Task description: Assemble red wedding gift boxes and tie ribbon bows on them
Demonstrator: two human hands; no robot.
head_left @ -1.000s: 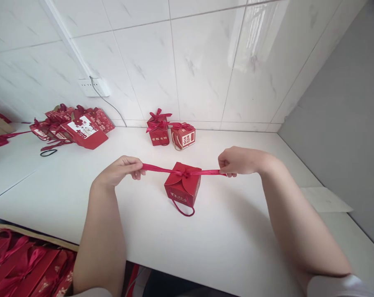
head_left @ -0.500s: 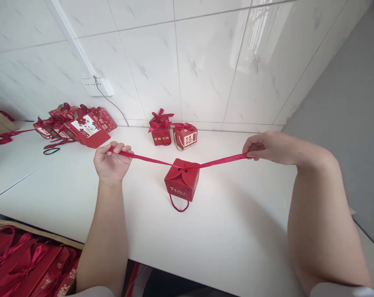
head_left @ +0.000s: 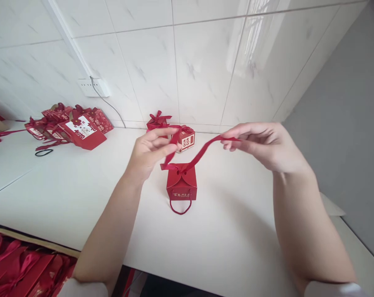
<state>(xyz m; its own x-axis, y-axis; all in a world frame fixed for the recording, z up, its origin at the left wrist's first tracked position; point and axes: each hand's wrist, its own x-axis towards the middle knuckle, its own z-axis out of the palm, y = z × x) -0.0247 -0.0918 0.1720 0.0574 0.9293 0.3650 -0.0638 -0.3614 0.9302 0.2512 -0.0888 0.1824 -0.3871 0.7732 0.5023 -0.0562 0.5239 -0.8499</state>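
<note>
A small red gift box (head_left: 182, 181) stands upright on the white table, its rounded top flaps folded together and a cord handle hanging at the front. Through its top runs a red ribbon (head_left: 202, 152), crossed at the middle. Up and to the left of the box, my left hand (head_left: 154, 150) pinches one side of the ribbon between thumb and fingers. The other end is pinched in my right hand (head_left: 252, 142), raised to the right. Both ribbon sides hang slack, the left one folded into a bend.
Behind stand a box with a bow (head_left: 157, 120) and a red box with a white label (head_left: 187, 140), partly hidden by my left hand. Several decorated red boxes (head_left: 88, 134) lie at the left. A carton of ribboned red boxes (head_left: 22, 268) is at the lower left. A tiled wall backs the table.
My left hand has moved right, in toward the box, and my right hand slightly left and up. The ribbon went from taut to slack. The box has turned a little to face me.
</note>
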